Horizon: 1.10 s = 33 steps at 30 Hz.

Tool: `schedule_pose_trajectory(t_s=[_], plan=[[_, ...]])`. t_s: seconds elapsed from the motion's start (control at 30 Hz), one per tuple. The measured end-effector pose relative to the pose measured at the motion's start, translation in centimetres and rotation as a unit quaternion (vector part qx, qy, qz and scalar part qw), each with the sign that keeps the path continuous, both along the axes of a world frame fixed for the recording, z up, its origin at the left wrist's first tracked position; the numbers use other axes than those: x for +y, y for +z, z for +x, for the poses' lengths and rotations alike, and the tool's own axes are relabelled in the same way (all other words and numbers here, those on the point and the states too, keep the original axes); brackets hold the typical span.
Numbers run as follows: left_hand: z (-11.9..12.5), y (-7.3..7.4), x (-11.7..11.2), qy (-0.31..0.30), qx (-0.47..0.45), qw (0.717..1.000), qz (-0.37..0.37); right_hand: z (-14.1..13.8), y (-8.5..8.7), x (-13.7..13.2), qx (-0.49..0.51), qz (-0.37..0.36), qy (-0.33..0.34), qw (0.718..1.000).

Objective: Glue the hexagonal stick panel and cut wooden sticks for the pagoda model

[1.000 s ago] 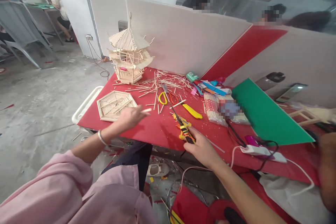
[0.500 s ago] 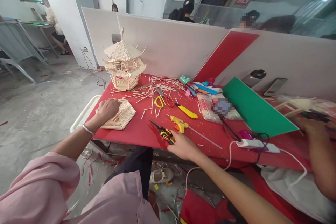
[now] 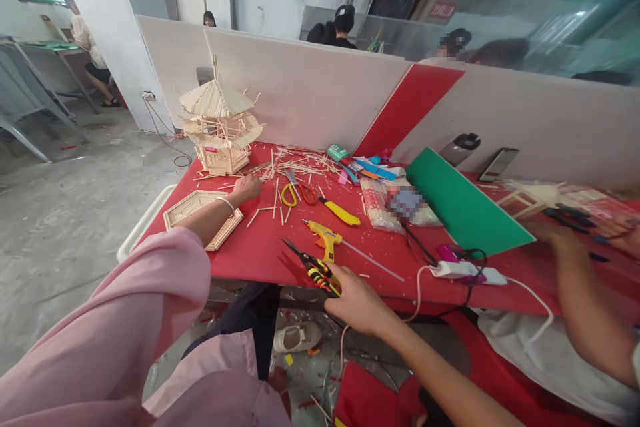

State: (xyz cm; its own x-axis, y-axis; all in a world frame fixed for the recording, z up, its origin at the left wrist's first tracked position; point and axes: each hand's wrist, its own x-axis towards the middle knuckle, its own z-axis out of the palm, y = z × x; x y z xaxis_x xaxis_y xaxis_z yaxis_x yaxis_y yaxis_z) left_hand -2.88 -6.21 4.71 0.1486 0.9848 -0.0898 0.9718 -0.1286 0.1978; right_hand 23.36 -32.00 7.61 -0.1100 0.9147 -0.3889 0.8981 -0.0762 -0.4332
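Note:
My left hand [image 3: 249,187] is at the near edge of the loose wooden sticks [image 3: 300,165]; its fingers curl down out of sight, so what they hold is hidden. Under that forearm lies a flat polygonal frame [image 3: 186,203] of light sticks, partly covered by my wrist. My right hand [image 3: 357,297] is closed round the black-and-yellow handles of needle-nose pliers [image 3: 317,273], whose dark jaws point away to the left, above the front of the red table. Behind my left hand stands a two-tiered stick pavilion [image 3: 220,123]. A yellow glue gun [image 3: 325,238] lies just beyond the pliers.
Scissors [image 3: 290,195] and a yellow-handled cutter [image 3: 340,211] lie mid-table. Packs of sticks [image 3: 375,203], a green board [image 3: 465,203] and a white power strip [image 3: 467,273] with cords are to the right. At far right, another person's arm [image 3: 590,287] reaches over the table.
My left hand has moved right and away from me, off the polygonal frame to the loose sticks. The right hand keeps hold of the pliers. The view has shifted slightly right.

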Motion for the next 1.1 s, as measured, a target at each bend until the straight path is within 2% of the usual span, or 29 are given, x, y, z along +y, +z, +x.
schedule_pose_trajectory(t_s=[0.17,0.23,0.3,0.37,0.4,0.47,0.5,0.53,0.57,0.67,0.73,0.87,0.97,1.1], plan=[[-1.7,0.2,-1.4,0.033,-0.005,0.998,0.053,1.2,0.1,-0.4,0.048,0.024,-0.02,0.998],[-1.7,0.4,-1.8,0.06,-0.045,0.995,0.071,1.3,0.2,-0.6,0.056,0.025,-0.027,0.998],[-0.9,0.6,-2.4,0.089,-0.13,0.982,0.102,1.2,0.4,-0.8,0.059,0.024,-0.029,0.998],[0.4,0.6,-3.3,0.102,-0.271,0.95,0.119,1.2,0.6,-1.1,0.063,0.027,-0.03,0.997],[1.3,0.4,-4.0,0.097,-0.354,0.924,0.111,1.3,0.7,-1.3,0.065,0.031,-0.034,0.997],[2.9,-0.2,-5.6,0.071,-0.512,0.853,0.072,1.4,0.8,-1.5,0.068,0.041,-0.049,0.996],[3.7,-0.8,-6.5,0.055,-0.565,0.822,0.048,1.5,0.9,-1.5,0.07,0.046,-0.056,0.995],[4.4,-1.4,-7.2,0.047,-0.592,0.803,0.039,1.6,0.9,-1.4,0.073,0.052,-0.063,0.994],[4.9,-2.0,-7.8,0.043,-0.595,0.801,0.046,1.6,0.9,-1.2,0.077,0.056,-0.07,0.993],[6.0,-3.9,-8.7,0.073,-0.532,0.841,0.069,1.2,0.6,-0.1,0.082,0.056,-0.098,0.99],[6.4,-4.8,-8.6,0.095,-0.493,0.863,0.058,0.6,0.3,1.0,0.076,0.03,-0.123,0.989],[6.6,-5.3,-8.1,0.08,-0.463,0.879,0.079,-0.3,-0.6,2.6,0.053,-0.023,-0.141,0.988],[6.5,-4.5,-6.8,0.016,-0.407,0.905,0.126,0.0,-0.9,2.4,0.07,-0.02,-0.132,0.988],[8.3,-2.7,-2.9,-0.164,-0.283,0.934,0.146,0.9,-0.3,0.8,0.116,-0.03,-0.119,0.986]])
